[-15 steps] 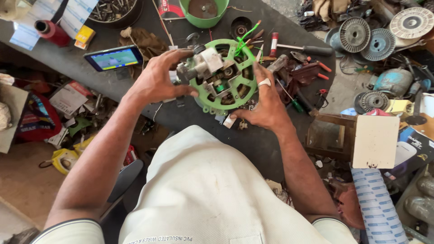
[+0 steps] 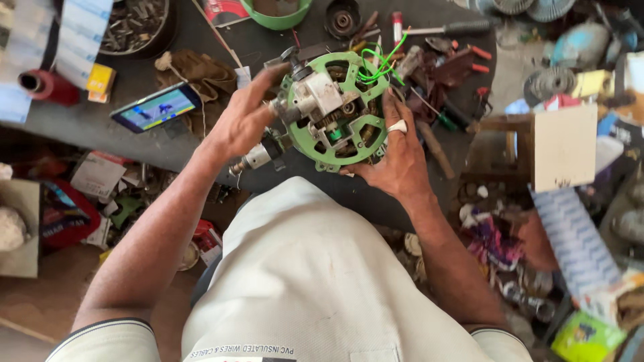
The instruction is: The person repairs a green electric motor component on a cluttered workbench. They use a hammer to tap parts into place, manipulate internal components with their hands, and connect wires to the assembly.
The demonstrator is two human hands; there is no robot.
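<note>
A round green motor frame (image 2: pixel 335 110) with copper windings, a grey metal block and loose green wires is held over the dark workbench (image 2: pixel 87 124). My right hand (image 2: pixel 396 157), with a ring on one finger, grips its right rim from below. My left hand (image 2: pixel 241 121) holds the frame's left side, fingers spread toward the grey block, with a small metal shaft piece (image 2: pixel 253 158) sticking out below the palm.
On the bench lie a phone with a lit screen (image 2: pixel 155 107), a brown cloth (image 2: pixel 198 74), a green bowl (image 2: pixel 276 13), a red tape roll (image 2: pixel 43 86), a screwdriver (image 2: pixel 446 28) and scattered tools. A cardboard piece (image 2: pixel 563 147) and fan parts sit at right; clutter covers the floor.
My left hand has slid from over the grey block to the frame's left side, fingers opening out. The frame has tilted slightly; my right hand keeps its grip.
</note>
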